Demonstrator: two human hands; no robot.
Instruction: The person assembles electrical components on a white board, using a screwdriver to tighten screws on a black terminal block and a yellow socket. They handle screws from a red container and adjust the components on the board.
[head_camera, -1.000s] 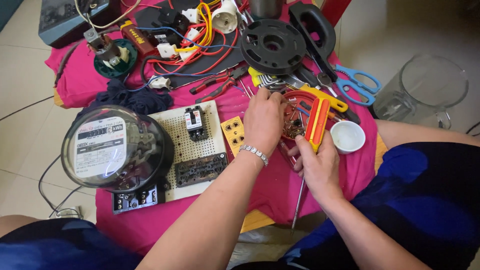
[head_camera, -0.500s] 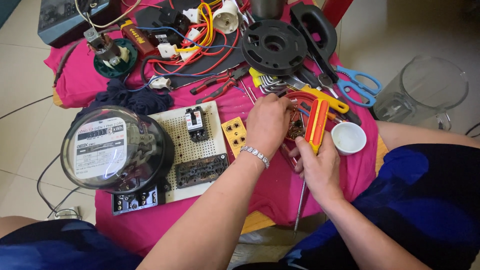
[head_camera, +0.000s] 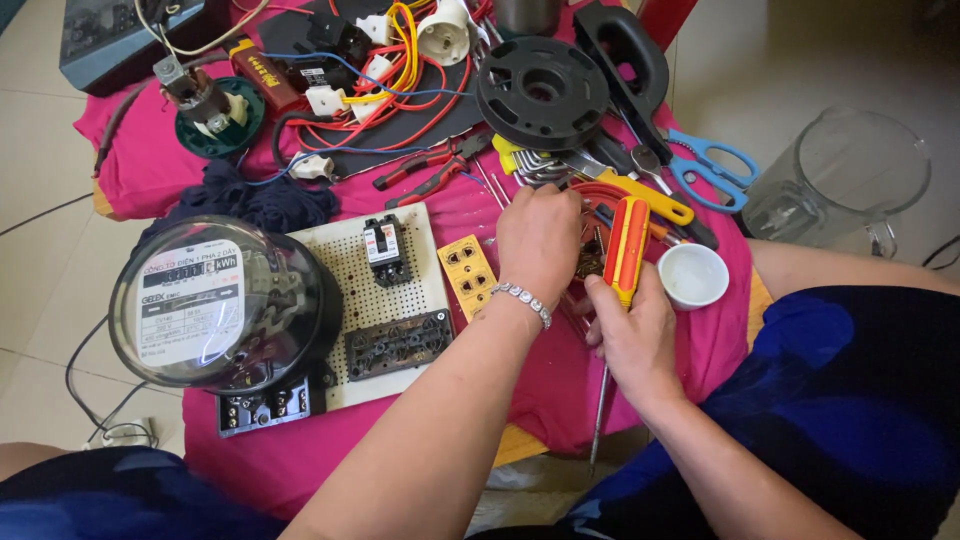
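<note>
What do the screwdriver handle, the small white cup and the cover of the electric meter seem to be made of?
The screwdriver handle, held in the right hand, looks like glossy hard plastic: red with yellow stripes and soft highlights. The small white cup is probably plastic, perhaps ceramic; it is plain, opaque and thin-rimmed. The meter cover seems clear glass or plastic, as the dial shows through under bright reflections.

A home repair corner: tiled floor (head_camera: 40, 130), cloth-covered table (head_camera: 560, 370) strewn with tools.

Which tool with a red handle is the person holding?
The red and yellow screwdriver, upright in the right hand, shaft pointing down. The red-handled pliers lie untouched on the pink cloth, farther up by the wires.
</note>
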